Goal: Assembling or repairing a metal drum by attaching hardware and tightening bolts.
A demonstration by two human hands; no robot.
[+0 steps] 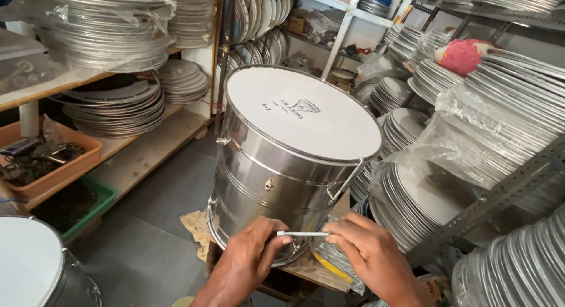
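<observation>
low down, the left hand [246, 261] and right hand [368, 257] pinch the two ends of a thin metal rod [303, 233], held level against the bottom rim of a steel drum [276, 166]. the drum stands tilted on a cloth-covered stand [197, 224], white drumhead [303, 113] up, between shelves of stacked hoops [112, 110].

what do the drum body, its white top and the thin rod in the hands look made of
Drum body: looks like polished sheet metal, likely steel; it shines and mirrors the room. White top: smooth matte skin, probably plastic film, though the look leaves it open. Thin rod, pinched between the left hand and the right hand: bright metal, with a silvery gleam.
</observation>
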